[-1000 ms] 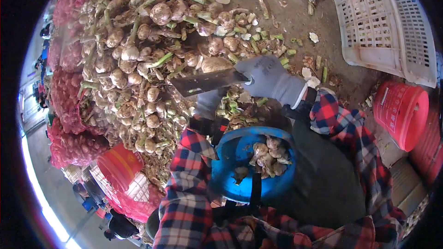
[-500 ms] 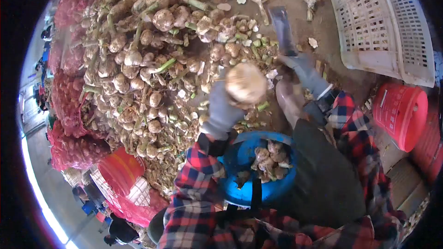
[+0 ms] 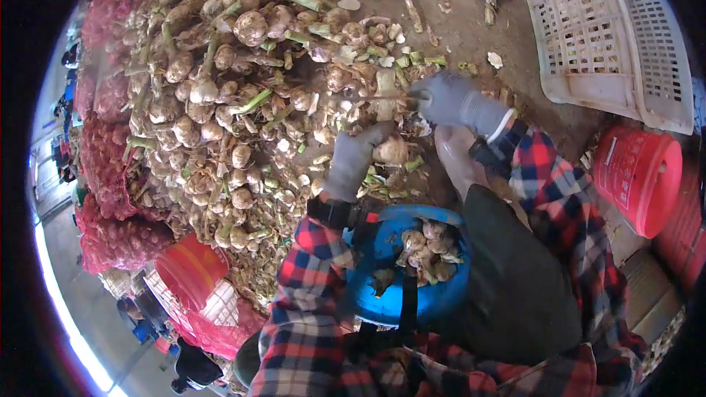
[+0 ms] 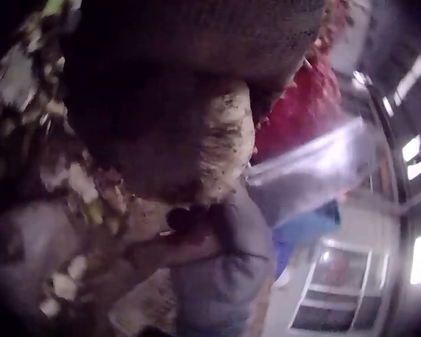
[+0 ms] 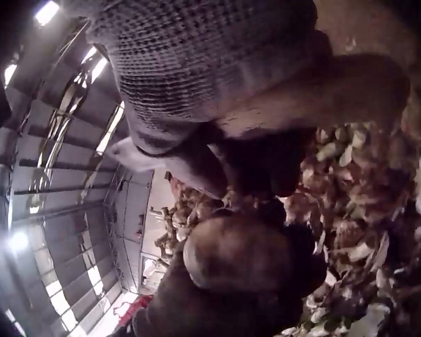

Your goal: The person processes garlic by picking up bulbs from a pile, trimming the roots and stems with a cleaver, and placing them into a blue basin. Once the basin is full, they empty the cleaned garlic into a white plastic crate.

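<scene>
Left hand: your grey-gloved left hand [image 3: 351, 165] grasps a large, round, pale garlic bulb [image 3: 391, 151], fingers curled at its side.
Right hand: your grey-gloved right hand [image 3: 460, 105] is clenched round the brown handle [image 5: 316, 95] of a flat metal knife [image 3: 364, 97].
Blade: you hold it nearly edge-on to the head view, crossing a thick pale stem [image 3: 385, 87] above the bulb; whether they touch cannot be told.
Bulb position: between your hands, over cut stems and peelings.
Nearer your body: a round blue plastic bucket [image 3: 368, 279] stands beside your dark-clad leg, several garlic bulbs [image 3: 432, 250] inside.
Left side: a heap of untrimmed garlic [image 3: 209, 121] lies beside red mesh sacks [image 3: 110, 154].
Right side: a white slotted plastic crate [image 3: 588, 90] stands near a red plastic bucket [image 3: 629, 180].
</scene>
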`<state>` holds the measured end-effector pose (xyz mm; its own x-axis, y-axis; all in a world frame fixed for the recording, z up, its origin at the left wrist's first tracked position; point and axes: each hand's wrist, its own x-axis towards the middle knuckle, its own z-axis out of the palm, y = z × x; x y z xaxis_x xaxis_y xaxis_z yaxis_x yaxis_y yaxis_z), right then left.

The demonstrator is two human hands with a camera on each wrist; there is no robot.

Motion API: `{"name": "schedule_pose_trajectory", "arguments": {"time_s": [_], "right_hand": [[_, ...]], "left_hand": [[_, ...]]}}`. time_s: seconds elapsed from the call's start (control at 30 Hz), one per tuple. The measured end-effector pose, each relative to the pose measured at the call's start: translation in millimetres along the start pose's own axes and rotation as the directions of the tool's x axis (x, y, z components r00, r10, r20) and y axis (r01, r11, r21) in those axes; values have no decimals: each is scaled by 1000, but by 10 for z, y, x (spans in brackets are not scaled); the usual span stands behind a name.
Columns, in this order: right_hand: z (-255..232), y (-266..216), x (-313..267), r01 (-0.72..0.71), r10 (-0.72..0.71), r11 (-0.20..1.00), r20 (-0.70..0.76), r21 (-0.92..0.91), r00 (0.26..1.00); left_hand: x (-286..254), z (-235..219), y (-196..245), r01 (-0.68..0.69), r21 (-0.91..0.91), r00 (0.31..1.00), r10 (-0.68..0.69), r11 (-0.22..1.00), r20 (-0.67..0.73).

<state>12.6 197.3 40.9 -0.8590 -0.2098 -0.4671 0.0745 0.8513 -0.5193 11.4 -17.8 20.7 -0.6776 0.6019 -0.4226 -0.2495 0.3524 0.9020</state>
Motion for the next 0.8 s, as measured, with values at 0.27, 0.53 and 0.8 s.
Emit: {"name": "schedule_pose_trajectory", "arguments": {"time_s": [0.27, 0.53, 0.8], "right_hand": [[152, 575, -157, -456, 461, 879, -2, 141, 888], [401, 646, -138, -436, 448, 890, -75, 136, 891], [133, 51, -138, -298, 302, 952, -60, 65, 951]], "left_hand": [[-117, -167, 501, -77, 574, 976, -56, 815, 210], [768, -536, 169, 180, 942, 965, 133, 284, -225], [28, -625, -280, 276, -311, 937, -327, 910, -124]]}}
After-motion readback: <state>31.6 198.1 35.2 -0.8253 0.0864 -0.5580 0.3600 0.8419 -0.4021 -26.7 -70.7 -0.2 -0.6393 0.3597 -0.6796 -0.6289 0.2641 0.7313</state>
